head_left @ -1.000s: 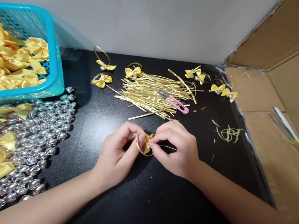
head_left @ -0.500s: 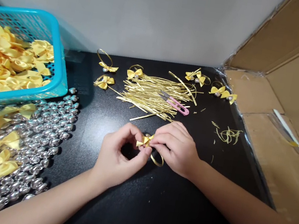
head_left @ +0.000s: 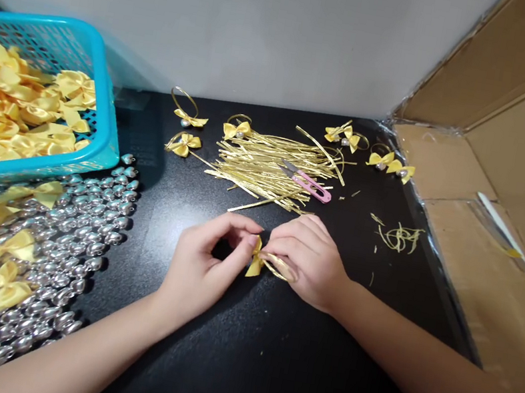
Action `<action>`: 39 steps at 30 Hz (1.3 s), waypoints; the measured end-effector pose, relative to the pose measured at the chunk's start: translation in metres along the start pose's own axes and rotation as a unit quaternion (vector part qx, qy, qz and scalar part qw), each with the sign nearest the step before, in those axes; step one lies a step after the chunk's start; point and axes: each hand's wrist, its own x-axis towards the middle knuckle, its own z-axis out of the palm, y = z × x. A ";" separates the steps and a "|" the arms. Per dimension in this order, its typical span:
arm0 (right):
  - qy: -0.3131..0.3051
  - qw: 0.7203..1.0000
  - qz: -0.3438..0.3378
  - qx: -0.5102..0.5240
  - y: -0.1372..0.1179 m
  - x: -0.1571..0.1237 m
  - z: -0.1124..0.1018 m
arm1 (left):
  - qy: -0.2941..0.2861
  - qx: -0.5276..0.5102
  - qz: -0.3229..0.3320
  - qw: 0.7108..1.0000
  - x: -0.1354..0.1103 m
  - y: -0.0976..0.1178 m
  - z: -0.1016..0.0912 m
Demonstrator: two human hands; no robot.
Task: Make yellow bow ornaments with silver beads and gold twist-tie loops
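Between my fingertips, above the black table, is a yellow ribbon bow (head_left: 255,264) with a gold twist-tie loop (head_left: 279,266) reaching right from it. My left hand (head_left: 208,258) pinches at the bow's left side, thumb and index finger close together; its exact contact is partly hidden. My right hand (head_left: 310,259) is closed on the bow's right side where the loop begins, and the loop lies against its fingers. Just beyond the hands is a pile of gold twist ties (head_left: 262,166), with pink-handled thread snips (head_left: 312,186) resting on its right part.
At left stands a blue basket (head_left: 96,69) of yellow bows, with silver beads (head_left: 104,216) and loose bows (head_left: 5,290) before it. Looped bows (head_left: 184,142) lie along the back. Gold offcuts (head_left: 400,237) and a white-handled tool (head_left: 503,229) on cardboard (head_left: 493,298) are at right.
The bow has turned in my fingers, now standing more on end. Its gold loop has swung upward against my right hand. My left fingertips have shifted on the bow.
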 end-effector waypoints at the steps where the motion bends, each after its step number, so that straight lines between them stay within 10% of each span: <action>1: -0.001 1.000 -0.001 -0.003 0.000 -0.001 0.001 | -0.002 -0.025 -0.017 1.000 0.000 -0.001 0.000; 13: 0.004 1.000 -0.006 -0.012 -0.001 0.001 0.000 | -0.061 -0.015 0.088 0.994 0.006 0.003 -0.005; 39: 0.027 0.988 0.111 0.101 -0.006 0.006 -0.006 | -0.037 -0.023 0.041 0.998 0.004 -0.001 -0.002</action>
